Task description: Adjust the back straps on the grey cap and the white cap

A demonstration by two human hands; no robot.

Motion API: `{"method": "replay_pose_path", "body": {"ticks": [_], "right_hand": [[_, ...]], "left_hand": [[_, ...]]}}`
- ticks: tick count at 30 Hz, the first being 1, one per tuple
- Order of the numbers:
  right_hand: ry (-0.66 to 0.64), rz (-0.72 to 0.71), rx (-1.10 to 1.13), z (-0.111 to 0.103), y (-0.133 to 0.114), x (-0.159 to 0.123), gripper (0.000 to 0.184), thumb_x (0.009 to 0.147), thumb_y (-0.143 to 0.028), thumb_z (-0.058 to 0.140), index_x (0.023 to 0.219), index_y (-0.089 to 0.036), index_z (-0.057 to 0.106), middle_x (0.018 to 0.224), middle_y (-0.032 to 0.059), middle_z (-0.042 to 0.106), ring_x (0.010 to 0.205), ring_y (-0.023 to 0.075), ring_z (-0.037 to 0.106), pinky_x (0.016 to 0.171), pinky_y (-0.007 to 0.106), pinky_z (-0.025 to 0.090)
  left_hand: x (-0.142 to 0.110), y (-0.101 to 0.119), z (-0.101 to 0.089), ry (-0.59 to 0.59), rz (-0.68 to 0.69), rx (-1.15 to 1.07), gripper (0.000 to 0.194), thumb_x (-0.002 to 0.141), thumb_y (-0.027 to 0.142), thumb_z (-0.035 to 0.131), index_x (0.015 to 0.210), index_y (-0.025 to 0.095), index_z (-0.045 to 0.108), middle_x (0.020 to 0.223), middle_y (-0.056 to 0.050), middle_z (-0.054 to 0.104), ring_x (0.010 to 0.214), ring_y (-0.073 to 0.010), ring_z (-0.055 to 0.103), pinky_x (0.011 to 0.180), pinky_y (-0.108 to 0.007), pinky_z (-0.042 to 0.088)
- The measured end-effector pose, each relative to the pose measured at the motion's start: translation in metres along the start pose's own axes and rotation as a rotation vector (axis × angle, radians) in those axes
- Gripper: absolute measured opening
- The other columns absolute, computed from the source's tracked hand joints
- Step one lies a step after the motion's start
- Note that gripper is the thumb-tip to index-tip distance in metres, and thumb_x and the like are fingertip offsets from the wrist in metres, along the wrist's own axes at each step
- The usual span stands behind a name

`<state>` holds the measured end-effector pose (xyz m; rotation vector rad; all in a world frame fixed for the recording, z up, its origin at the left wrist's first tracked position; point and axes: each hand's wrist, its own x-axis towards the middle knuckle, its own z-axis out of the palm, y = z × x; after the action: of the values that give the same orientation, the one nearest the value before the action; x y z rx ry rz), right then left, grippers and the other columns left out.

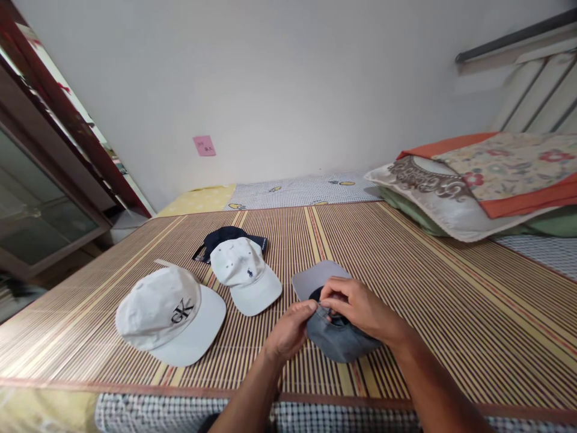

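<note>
A grey baseball cap [340, 341] lies on the striped bamboo mat, its brim pointing away from me and its opening facing up. My left hand [291, 328] pinches the cap's edge on the left side, thumb on top. Over the back opening, my right hand [356, 304] has its fingers bent in a pinch at the strap area; the exact bit between the fingertips is hidden. Left of my hands rests a white cap [243, 273] with a small dark horse-rider logo. It partly covers a dark navy cap [228, 234]. Nearer me on the left sits a larger white cap [166, 313] with black lettering.
The bamboo mat [428, 288] covers a bed with a checked sheet [297, 192] showing at its far and near edges. Stacked pillows [451, 204] lie at the far right by a radiator [541, 90]. A pink note [204, 145] is on the wall.
</note>
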<state>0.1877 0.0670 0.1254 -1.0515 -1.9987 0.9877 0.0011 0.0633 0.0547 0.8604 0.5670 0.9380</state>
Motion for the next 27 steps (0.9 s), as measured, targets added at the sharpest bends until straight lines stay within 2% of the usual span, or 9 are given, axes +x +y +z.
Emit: {"method": "replay_pose_path", "body": {"ticks": [7,12,17,20,27], "right_hand": [[0.007,-0.019,-0.027,-0.002,0.000,0.000,0.012,0.089,-0.015,0.063,0.080,-0.022,0.067,0.082,-0.0011,0.067,0.073,0.0158,0.064,0.069,0.028,0.046],[0.005,-0.012,-0.017,-0.003,-0.005,0.000,0.014,0.089,-0.020,0.063,0.076,-0.022,0.067,0.080,-0.0008,0.066,0.074,0.0163,0.061,0.069,0.029,0.044],[0.003,0.028,0.050,-0.001,-0.001,-0.001,0.014,0.090,-0.027,0.066,0.077,-0.023,0.065,0.074,-0.0020,0.064,0.069,0.0159,0.061,0.065,0.028,0.044],[0.019,0.058,0.040,0.000,0.004,0.000,0.011,0.090,-0.024,0.063,0.079,-0.023,0.063,0.071,-0.0026,0.064,0.067,0.0161,0.063,0.065,0.028,0.045],[0.047,0.048,0.014,0.002,0.003,0.001,0.009,0.089,-0.025,0.062,0.080,-0.023,0.063,0.073,-0.0021,0.064,0.068,0.0162,0.061,0.066,0.030,0.045]], "left_hand": [[-0.001,0.001,-0.004,-0.015,-0.031,0.004,0.041,0.073,0.050,0.091,0.078,0.012,0.077,0.070,-0.003,0.068,0.064,-0.0120,0.054,0.066,-0.024,0.039],[-0.001,0.001,-0.006,-0.005,-0.026,-0.001,0.035,0.072,0.041,0.092,0.082,0.012,0.076,0.066,0.001,0.062,0.058,-0.0088,0.046,0.060,-0.022,0.033],[-0.001,-0.001,-0.005,-0.013,-0.029,0.014,0.038,0.071,0.042,0.093,0.085,0.012,0.075,0.071,0.000,0.062,0.060,-0.0089,0.049,0.062,-0.023,0.035],[-0.001,-0.001,-0.005,-0.017,-0.034,0.048,0.040,0.068,0.040,0.095,0.090,0.012,0.074,0.073,0.001,0.064,0.059,-0.0086,0.050,0.059,-0.023,0.035],[0.000,-0.002,-0.005,0.006,-0.010,0.039,0.040,0.067,0.040,0.096,0.085,0.012,0.072,0.071,0.001,0.063,0.057,-0.0078,0.049,0.058,-0.022,0.035]]}}
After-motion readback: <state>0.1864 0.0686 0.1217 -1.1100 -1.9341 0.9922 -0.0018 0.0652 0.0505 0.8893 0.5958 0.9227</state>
